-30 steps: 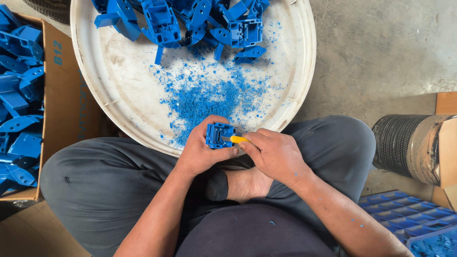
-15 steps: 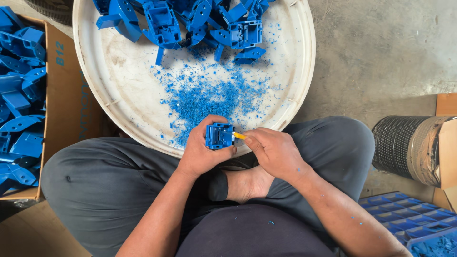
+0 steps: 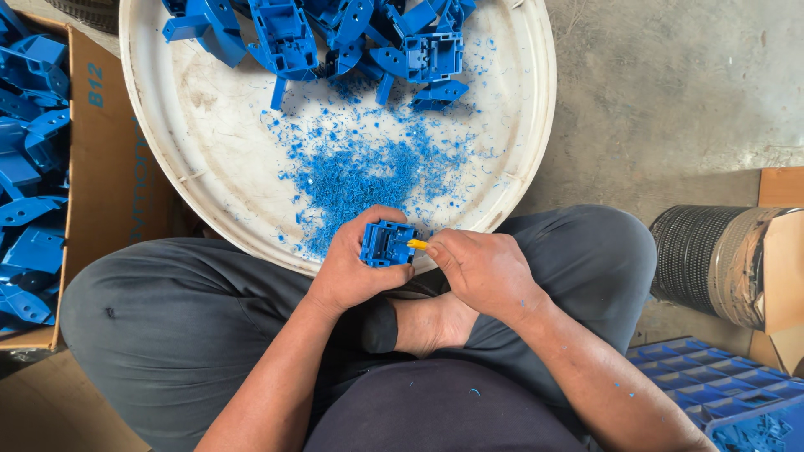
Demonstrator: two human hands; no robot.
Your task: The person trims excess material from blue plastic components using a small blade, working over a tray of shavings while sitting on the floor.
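Concrete floor (image 3: 670,92), grey, rough, fills upper right of frame. Person sits cross-legged on it, dark grey trousers, bare foot (image 3: 427,322) showing at centre between the knees.

Round white tray (image 3: 193,159) takes up top centre, near rim just above the hands. Pile of blue plastic parts (image 3: 335,33) along its top edge; blue shavings (image 3: 368,172) scattered over the middle and lower part of the tray.

L hand (image 3: 356,268), centre frame: fingers wrapped round a small blue plastic part (image 3: 387,243), thumb over the top, part held upright just below the tray rim, above the lap. Grip closed on it.

R hand (image 3: 486,268), just right of the part: fingers pressed together round a yellow-tipped tool (image 3: 417,244); only the yellow end shows past the fist, rest hidden. Tip touches the right side of the blue part.

Cardboard box (image 3: 100,167) at left edge of frame, beside the tray, holds more blue pieces (image 3: 29,184), stacked loosely.

Right edge, mid-height: dark ribbed roll (image 3: 699,255) lying on its side, partly wrapped in brown paper. Lower right corner: blue compartment trays (image 3: 720,377), close to R forearm; a few blue flecks on the forearm skin and on the dark shirt at bottom centre.
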